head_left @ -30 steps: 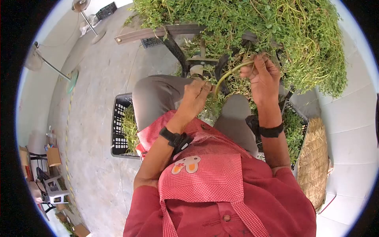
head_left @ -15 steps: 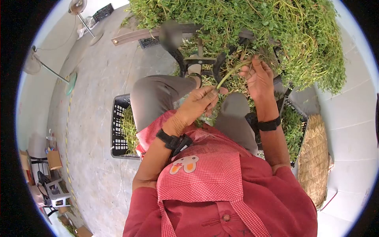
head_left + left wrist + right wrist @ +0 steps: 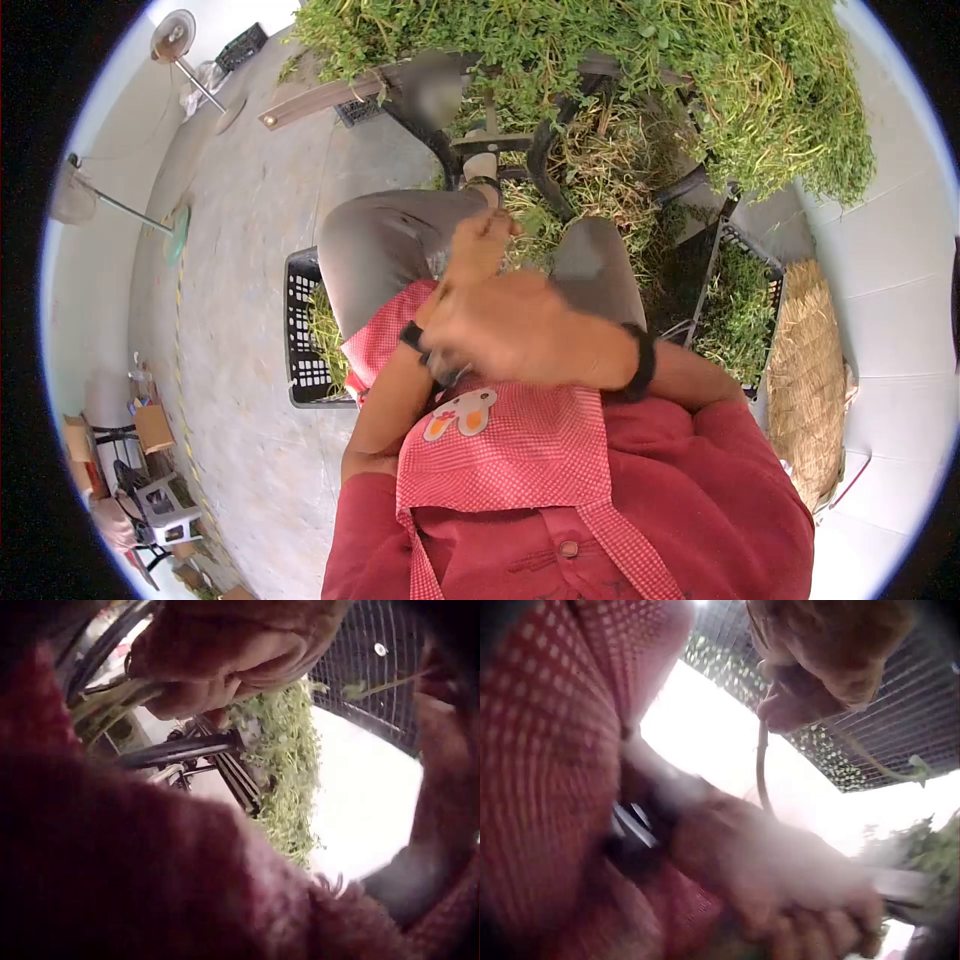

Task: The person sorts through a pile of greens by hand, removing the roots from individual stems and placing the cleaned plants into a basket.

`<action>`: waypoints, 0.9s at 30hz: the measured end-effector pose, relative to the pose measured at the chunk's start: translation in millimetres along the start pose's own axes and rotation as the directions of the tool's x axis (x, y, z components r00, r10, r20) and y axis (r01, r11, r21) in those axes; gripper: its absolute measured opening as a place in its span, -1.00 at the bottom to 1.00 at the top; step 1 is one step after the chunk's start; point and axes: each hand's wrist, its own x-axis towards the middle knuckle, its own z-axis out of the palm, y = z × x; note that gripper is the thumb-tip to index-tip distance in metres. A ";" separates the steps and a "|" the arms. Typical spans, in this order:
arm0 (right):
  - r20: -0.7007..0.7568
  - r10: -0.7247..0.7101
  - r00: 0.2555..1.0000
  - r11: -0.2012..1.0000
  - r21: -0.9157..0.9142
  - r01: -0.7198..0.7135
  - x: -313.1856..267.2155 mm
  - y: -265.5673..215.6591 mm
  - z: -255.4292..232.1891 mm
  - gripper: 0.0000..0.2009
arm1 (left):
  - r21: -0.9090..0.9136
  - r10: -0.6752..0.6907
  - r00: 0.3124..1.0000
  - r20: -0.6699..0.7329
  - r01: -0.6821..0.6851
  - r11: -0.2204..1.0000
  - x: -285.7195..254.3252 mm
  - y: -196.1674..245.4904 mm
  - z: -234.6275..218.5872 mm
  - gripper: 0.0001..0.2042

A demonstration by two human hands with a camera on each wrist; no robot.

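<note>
My left hand [image 3: 478, 248] is over the lap, between the knees. Green stems [image 3: 112, 709] stick out from its curled fingers in the left wrist view. Blurred by motion, my right hand [image 3: 515, 325] crosses close to the body, overlapping the left wrist in the head view. In the right wrist view it pinches a thin stem [image 3: 762, 761], and another part with a small leaf [image 3: 919, 766] trails to the right. A large heap of leafy green plants [image 3: 580, 40] lies on the table ahead.
Below the table is a pile of cut stems [image 3: 620, 165]. A black crate [image 3: 305, 330] with stems stands at the left, another crate of greens [image 3: 745, 300] at the right beside a straw bundle [image 3: 805, 380]. Black table legs [image 3: 550, 165] rise in front of the knees.
Earlier both hands held a thick stem stretched between them near the table. The right hand has since left the heap's edge and swung back towards the body, across the left wrist.
</note>
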 end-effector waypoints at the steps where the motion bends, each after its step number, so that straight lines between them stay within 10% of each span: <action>1: -0.332 -0.169 0.928 0.975 0.082 0.207 0.7 -1.5 18.9 -0.83 | 0.004 0.003 1.000 0.007 -0.003 1.000 7.1 -10.9 -10.6 -0.79; 3: -0.107 0.049 0.993 0.998 0.044 -0.044 0.2 0.0 3.6 -0.83 | -0.651 -0.112 0.985 0.134 0.173 0.739 11.5 -24.3 -35.0 -0.80; 5: -0.388 0.082 0.918 0.995 -0.020 -0.097 -11.2 34.8 1.1 -0.82 | -0.665 -0.143 0.987 0.078 0.158 0.730 8.7 -5.2 -48.5 -0.79; 8: -0.541 0.540 0.645 0.838 0.269 -0.475 -32.6 63.7 -30.8 -0.89 | -0.761 -0.197 0.980 0.006 0.132 0.635 8.1 8.5 -66.9 -0.78; 9: -0.590 0.644 0.487 0.763 0.455 -0.459 -39.7 77.3 -39.3 -0.90 | -0.829 -0.216 0.976 0.002 0.122 0.545 8.5 11.1 -71.6 -0.78; 11: -0.715 0.560 0.419 0.827 0.513 -0.229 -63.4 111.7 -61.0 -0.87 | -0.875 -0.244 0.970 0.004 0.122 0.469 7.2 13.4 -77.6 -0.79; 17: -0.664 0.716 0.214 0.698 0.690 -0.194 -102.8 145.8 -78.9 -0.81 | -0.935 -0.164 0.985 0.046 0.100 0.340 5.7 7.8 -77.7 -0.76; 26: -0.544 0.794 0.271 0.607 0.733 -0.306 -119.3 176.0 -81.6 -0.76 | -0.892 -0.097 0.991 0.094 0.127 0.435 6.6 10.0 -78.8 -0.76; 27: -0.673 0.683 0.283 0.671 0.425 -0.608 -124.7 191.4 -89.2 -0.73 | -0.926 -0.056 0.988 0.144 0.154 0.344 8.6 6.9 -78.8 -0.76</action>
